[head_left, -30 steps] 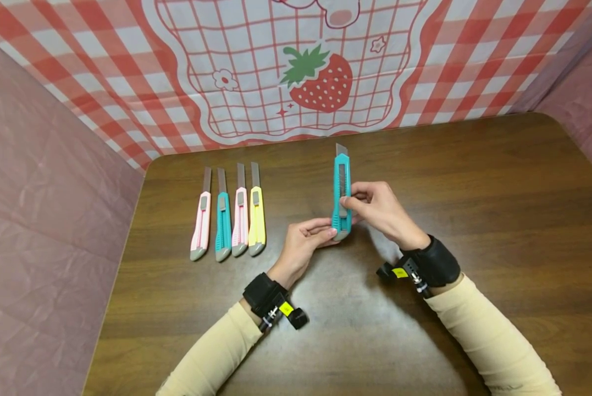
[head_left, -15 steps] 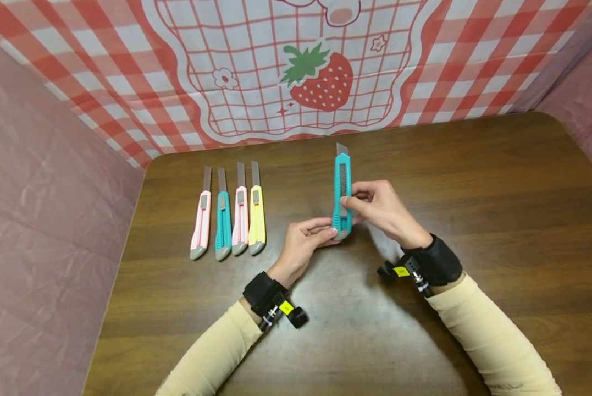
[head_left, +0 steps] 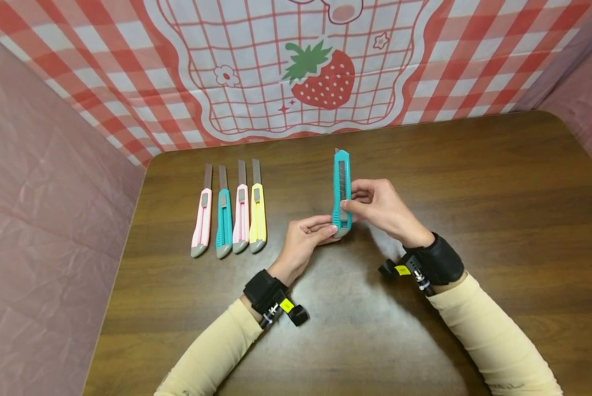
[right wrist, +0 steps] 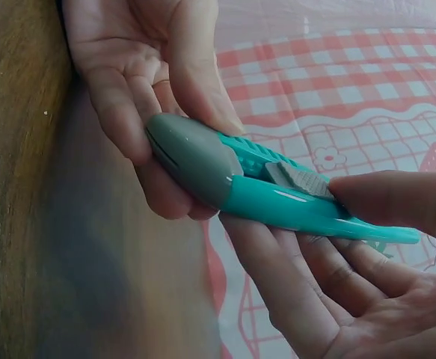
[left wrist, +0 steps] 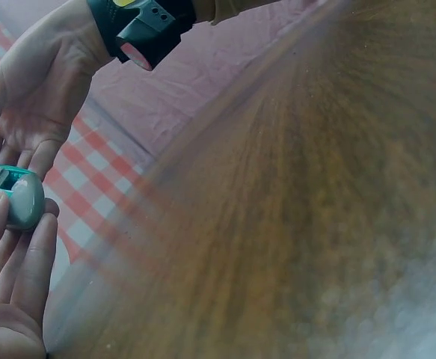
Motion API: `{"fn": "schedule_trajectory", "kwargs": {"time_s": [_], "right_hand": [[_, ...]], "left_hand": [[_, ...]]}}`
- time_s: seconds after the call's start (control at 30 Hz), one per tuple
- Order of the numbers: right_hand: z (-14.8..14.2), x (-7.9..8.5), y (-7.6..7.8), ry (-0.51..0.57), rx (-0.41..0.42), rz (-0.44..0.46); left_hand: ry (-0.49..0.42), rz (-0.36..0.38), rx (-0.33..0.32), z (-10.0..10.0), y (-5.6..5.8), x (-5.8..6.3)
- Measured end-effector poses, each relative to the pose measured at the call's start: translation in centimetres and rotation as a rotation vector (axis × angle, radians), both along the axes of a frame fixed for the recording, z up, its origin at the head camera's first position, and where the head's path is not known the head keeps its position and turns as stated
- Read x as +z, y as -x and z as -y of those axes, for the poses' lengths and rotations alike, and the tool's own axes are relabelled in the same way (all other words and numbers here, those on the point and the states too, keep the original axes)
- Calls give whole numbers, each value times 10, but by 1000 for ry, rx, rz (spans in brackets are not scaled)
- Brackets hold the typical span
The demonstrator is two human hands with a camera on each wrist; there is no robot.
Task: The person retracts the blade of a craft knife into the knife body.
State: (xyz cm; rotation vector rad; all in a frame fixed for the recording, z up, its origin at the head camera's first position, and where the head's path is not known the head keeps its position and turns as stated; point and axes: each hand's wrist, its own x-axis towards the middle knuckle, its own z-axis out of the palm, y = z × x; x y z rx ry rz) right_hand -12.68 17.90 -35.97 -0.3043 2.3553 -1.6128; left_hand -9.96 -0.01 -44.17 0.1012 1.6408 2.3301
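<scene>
Both hands hold a teal utility knife upright above the table, its top pointing at the back wall. My left hand pinches the lower end between thumb and fingers, around the grey end cap. From the other side my right hand grips the body, fingers behind it and thumb on the front. In the right wrist view that thumb touches the ridged grey slider, which sits close to the end cap. Only a small corner of blade shows at the knife's top in the head view.
To the left, a pink knife, a second teal knife, another pink knife and a yellow knife lie side by side, blades out. A checked strawberry cloth hangs behind the brown table.
The held knife's blade has slid down into its body, leaving only a tip. My right thumb has moved slightly down along the knife. The left hand keeps its hold.
</scene>
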Motion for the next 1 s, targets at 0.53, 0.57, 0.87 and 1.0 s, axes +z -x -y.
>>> {"fn": "schedule_trajectory", "kwargs": {"time_s": [0.53,0.57,0.87,1.0], "right_hand": [[-2,-1,2,-2,-27,-91],[-2,-1,2,0,-34,-92],[-4,-3,4,-42,-13,-59],[-5,-4,5,-53,35,-23]], "left_hand": [[-66,-13,11,-2,1,-1],[-70,-15,9,-2,1,-1],[-61,-9,5,-1,0,-1],[-55,-3,12,-1,0,-1]]}}
